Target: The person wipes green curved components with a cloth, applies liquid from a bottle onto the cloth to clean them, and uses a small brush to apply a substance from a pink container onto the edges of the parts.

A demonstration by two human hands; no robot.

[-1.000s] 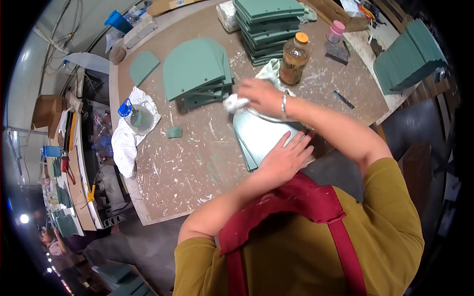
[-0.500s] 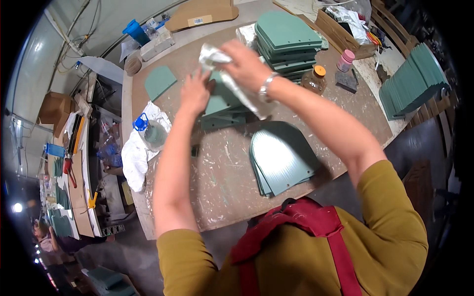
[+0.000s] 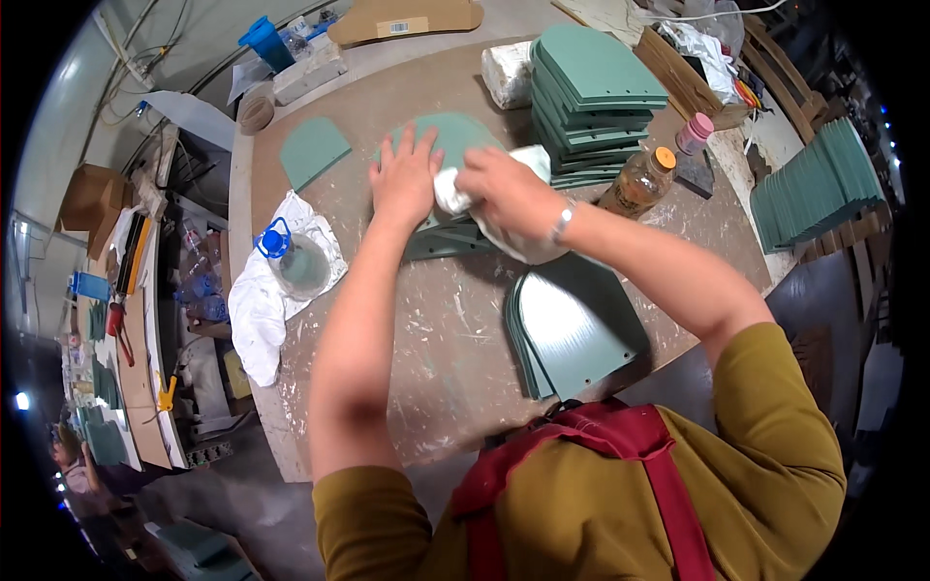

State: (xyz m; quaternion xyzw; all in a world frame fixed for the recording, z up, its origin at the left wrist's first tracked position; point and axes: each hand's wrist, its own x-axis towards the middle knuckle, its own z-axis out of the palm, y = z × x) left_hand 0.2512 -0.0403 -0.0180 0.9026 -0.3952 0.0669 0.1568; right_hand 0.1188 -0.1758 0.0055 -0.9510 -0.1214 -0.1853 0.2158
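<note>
Lying flat and splayed, left hand (image 3: 407,179) on arched green panel (image 3: 465,131); right hand (image 3: 509,191), clutching white cloth (image 3: 451,193), over its right side; arch pointing away.

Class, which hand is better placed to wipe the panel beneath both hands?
Likely the right hand: it holds the white cloth over the green panel; the left hand lies spread on that panel.

a jug (image 3: 305,269) stands on cloth (image 3: 256,334) left of the nearest panels (image 3: 579,324).
</note>
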